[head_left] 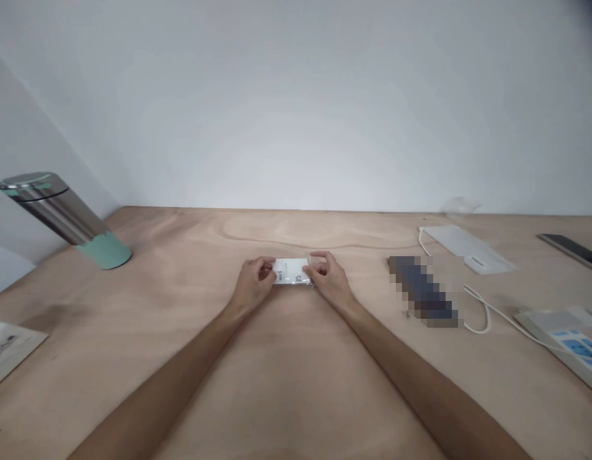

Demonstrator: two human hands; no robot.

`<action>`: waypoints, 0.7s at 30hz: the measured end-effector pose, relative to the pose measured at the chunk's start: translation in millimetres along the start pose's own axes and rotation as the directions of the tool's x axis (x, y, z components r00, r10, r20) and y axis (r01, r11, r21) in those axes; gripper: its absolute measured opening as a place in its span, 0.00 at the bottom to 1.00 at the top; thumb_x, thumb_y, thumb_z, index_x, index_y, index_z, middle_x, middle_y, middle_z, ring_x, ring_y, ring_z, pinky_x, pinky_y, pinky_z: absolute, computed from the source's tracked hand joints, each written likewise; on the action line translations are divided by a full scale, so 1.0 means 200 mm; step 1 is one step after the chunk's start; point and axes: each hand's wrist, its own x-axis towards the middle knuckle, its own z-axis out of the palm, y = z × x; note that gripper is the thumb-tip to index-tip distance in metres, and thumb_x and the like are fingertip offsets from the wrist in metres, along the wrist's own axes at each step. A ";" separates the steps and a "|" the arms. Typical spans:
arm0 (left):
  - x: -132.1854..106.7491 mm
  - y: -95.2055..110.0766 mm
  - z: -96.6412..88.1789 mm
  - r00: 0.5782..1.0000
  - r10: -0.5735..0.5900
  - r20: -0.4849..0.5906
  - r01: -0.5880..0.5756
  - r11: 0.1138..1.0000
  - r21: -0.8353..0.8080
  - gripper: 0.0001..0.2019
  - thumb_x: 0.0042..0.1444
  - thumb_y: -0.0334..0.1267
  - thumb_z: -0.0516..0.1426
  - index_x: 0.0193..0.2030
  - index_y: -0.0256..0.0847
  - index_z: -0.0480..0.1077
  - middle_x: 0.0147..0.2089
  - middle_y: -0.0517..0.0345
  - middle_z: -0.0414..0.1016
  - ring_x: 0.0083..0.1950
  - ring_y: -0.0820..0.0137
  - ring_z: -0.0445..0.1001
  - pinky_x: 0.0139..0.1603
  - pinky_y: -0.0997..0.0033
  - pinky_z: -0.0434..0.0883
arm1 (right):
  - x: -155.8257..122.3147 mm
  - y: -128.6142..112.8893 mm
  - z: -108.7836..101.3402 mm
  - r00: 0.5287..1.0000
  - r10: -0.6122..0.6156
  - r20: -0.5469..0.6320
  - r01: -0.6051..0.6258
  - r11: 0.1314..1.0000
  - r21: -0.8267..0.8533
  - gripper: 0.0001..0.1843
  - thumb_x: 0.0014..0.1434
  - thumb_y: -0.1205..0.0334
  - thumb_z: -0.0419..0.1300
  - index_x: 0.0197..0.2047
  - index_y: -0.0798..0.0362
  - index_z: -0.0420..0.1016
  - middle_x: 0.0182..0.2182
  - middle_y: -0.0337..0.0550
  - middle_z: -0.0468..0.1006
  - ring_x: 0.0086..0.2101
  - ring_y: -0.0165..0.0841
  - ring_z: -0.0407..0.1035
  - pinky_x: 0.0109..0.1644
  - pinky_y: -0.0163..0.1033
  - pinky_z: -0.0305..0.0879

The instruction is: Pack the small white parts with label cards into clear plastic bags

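A small white packet (292, 271) with a glossy, clear-looking wrapper and small printed labels lies between my hands at the middle of the wooden table (286, 370). My left hand (256, 279) pinches its left end between thumb and fingers. At the opposite end, my right hand (330, 276) has its thumb on the near right corner, with the index finger curved over the far side. What the packet contains cannot be made out.
On the left stands a steel and mint-green tumbler (68, 217), with a printed sheet (13, 351) nearer me. Rightward lie a pixelated dark object (423, 291), a white cable (487, 319), a white flat pouch (470, 249), a dark phone-like slab (573, 250) and a blue-printed package (576, 342).
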 end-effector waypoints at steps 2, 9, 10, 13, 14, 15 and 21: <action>0.00 0.00 0.00 0.999 0.040 0.008 -0.041 0.996 0.084 0.14 0.51 0.32 0.54 0.44 0.39 0.73 0.41 0.53 0.77 0.45 0.64 0.71 0.50 0.61 0.69 | 0.00 0.00 0.00 1.000 -0.012 0.023 0.013 0.999 -0.045 0.17 0.53 0.52 0.60 0.44 0.50 0.68 0.22 0.35 0.75 0.26 0.32 0.68 0.31 0.36 0.62; 0.01 -0.01 0.00 0.997 0.080 0.023 -0.083 0.925 0.372 0.12 0.54 0.36 0.54 0.43 0.41 0.74 0.40 0.53 0.76 0.43 0.61 0.70 0.51 0.55 0.65 | -0.01 -0.01 0.01 0.994 -0.065 0.089 0.078 0.985 -0.153 0.10 0.57 0.53 0.56 0.38 0.49 0.68 0.20 0.33 0.70 0.25 0.31 0.66 0.29 0.35 0.57; 0.00 -0.01 0.00 0.996 0.091 0.016 -0.090 0.913 0.399 0.12 0.55 0.37 0.54 0.44 0.41 0.73 0.41 0.52 0.75 0.45 0.61 0.69 0.51 0.55 0.65 | -0.01 -0.02 0.01 0.993 -0.068 0.097 0.083 0.983 -0.166 0.09 0.57 0.53 0.56 0.38 0.49 0.67 0.20 0.33 0.70 0.25 0.31 0.66 0.29 0.35 0.57; -0.02 0.02 0.00 0.978 0.201 0.048 -0.202 0.875 0.441 0.16 0.57 0.38 0.52 0.51 0.40 0.70 0.48 0.50 0.72 0.50 0.59 0.67 0.54 0.54 0.64 | -0.02 -0.02 0.01 0.990 -0.076 0.121 0.101 0.972 -0.213 0.08 0.58 0.53 0.55 0.37 0.49 0.66 0.22 0.33 0.71 0.25 0.31 0.66 0.29 0.34 0.56; -0.03 0.03 0.01 0.964 0.252 0.085 -0.263 0.859 0.439 0.17 0.58 0.38 0.52 0.53 0.40 0.68 0.51 0.49 0.70 0.53 0.59 0.65 0.55 0.55 0.63 | -0.02 -0.03 0.02 0.989 -0.080 0.128 0.108 0.967 -0.231 0.08 0.58 0.53 0.55 0.37 0.49 0.66 0.22 0.33 0.72 0.25 0.30 0.66 0.29 0.34 0.55; -0.04 0.04 0.01 0.947 0.296 0.127 -0.321 0.842 0.434 0.18 0.59 0.38 0.52 0.55 0.40 0.67 0.54 0.48 0.69 0.55 0.59 0.64 0.56 0.55 0.63 | -0.03 -0.03 0.02 0.988 -0.082 0.131 0.113 0.962 -0.249 0.09 0.58 0.52 0.55 0.36 0.49 0.66 0.22 0.33 0.71 0.25 0.30 0.66 0.28 0.34 0.54; -0.08 0.08 0.02 0.902 0.338 0.271 -0.430 0.771 0.469 0.17 0.61 0.37 0.49 0.56 0.43 0.66 0.56 0.51 0.70 0.55 0.60 0.64 0.55 0.55 0.63 | -0.04 -0.06 0.02 0.988 -0.078 0.137 0.118 0.940 -0.321 0.14 0.56 0.49 0.57 0.39 0.49 0.65 0.21 0.31 0.69 0.24 0.30 0.65 0.28 0.34 0.53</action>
